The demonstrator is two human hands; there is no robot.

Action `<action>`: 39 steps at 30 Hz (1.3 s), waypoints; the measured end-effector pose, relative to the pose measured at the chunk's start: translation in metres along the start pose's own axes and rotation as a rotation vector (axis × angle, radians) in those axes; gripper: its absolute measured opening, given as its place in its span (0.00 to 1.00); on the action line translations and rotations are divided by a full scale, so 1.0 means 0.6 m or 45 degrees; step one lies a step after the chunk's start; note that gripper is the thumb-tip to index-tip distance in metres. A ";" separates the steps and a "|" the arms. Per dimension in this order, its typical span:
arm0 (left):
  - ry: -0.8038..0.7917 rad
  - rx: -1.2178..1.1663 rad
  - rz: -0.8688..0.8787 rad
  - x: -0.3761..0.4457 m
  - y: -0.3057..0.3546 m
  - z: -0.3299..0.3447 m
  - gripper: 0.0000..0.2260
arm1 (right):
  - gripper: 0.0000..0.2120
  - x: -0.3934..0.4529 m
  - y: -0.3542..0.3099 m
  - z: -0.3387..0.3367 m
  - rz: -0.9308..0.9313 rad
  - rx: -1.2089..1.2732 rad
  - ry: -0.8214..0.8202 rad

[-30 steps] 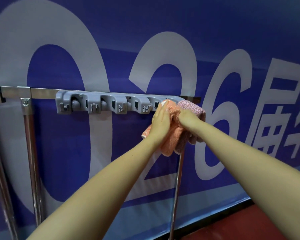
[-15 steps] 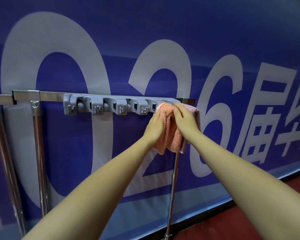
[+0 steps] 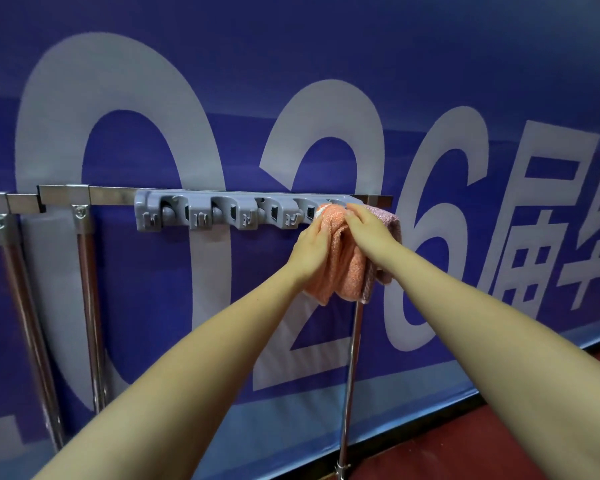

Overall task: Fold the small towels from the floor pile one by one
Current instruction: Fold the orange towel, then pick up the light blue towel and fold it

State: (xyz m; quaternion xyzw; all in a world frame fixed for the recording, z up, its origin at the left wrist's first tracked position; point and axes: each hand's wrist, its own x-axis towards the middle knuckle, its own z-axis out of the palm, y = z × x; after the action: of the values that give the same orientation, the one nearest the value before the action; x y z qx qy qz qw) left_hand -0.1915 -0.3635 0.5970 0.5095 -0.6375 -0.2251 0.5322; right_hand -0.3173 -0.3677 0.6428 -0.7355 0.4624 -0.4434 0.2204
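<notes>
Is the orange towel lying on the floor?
No, the orange towel hangs over the right end of the grey rack, with the left hand and right hand on it.

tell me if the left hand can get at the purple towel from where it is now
Probably not directly: the left hand rests on the orange towel, which hangs between it and the purple towel, and the right hand lies across that side.
</notes>
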 end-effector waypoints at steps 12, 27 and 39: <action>0.040 -0.130 -0.208 -0.237 -0.001 -0.067 0.15 | 0.16 -0.236 0.071 0.075 0.209 0.371 0.092; -0.301 0.149 -0.822 -0.558 -0.416 -0.001 0.19 | 0.18 -0.610 0.357 0.366 1.043 0.315 -0.358; -0.392 0.318 -1.287 -0.786 -0.769 -0.014 0.09 | 0.10 -0.819 0.522 0.636 1.660 0.287 -0.497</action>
State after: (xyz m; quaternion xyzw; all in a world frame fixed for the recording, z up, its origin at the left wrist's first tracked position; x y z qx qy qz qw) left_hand -0.0350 -0.1169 0.0057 0.7731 -0.4054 -0.4477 0.1936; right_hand -0.2306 -0.1191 -0.0021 -0.3464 0.7133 -0.1252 0.5963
